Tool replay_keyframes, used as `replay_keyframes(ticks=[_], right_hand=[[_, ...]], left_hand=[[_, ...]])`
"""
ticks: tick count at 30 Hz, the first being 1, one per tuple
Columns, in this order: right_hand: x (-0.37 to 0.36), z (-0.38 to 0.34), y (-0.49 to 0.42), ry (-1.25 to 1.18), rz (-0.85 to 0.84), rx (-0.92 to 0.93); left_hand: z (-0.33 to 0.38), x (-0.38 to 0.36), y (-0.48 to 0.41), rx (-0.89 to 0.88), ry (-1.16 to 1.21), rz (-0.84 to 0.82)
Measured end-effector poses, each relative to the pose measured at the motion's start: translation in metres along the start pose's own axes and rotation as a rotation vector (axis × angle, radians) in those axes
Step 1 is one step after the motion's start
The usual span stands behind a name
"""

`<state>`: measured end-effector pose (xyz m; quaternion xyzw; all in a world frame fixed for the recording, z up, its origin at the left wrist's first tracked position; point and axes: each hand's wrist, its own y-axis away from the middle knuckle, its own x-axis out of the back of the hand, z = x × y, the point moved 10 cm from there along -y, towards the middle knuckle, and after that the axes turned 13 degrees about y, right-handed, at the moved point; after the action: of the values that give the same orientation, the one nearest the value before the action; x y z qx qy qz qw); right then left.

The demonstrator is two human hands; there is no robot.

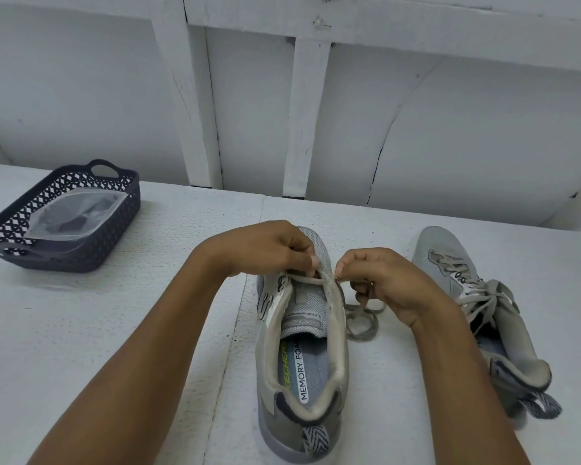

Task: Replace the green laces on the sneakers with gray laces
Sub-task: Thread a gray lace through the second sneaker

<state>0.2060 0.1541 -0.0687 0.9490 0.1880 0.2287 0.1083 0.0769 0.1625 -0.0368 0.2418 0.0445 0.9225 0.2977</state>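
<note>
Head: lace (307, 280) (gray) between fingers (340, 268)

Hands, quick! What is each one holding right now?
Left hand: pinches the gray lace at the near sneaker.
Right hand: pinches the same lace.
</note>
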Motion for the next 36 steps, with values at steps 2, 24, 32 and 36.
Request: replay_keyframes(ticks=[2,24,32,36], right_hand=[[0.002,0.004,-0.001,-0.095,0.020,-0.041],[-0.017,0.010,0.005,-0.378,-0.158,-0.177],[-0.011,0.018,0.003,-0.103,-0.120,-0.163],[-0.008,0.014,0.003,0.168,-0.121,-0.097]], left_hand=[[-0.001,0.001,0.000,-0.003,0.021,-0.004],[0.000,0.001,0.004,-0.007,-0.072,-0.057],[0.002,-0.001,0.004,-0.026,-0.084,-0.045],[0.001,-0.001,0.001,-0.007,-0.088,0.005]])
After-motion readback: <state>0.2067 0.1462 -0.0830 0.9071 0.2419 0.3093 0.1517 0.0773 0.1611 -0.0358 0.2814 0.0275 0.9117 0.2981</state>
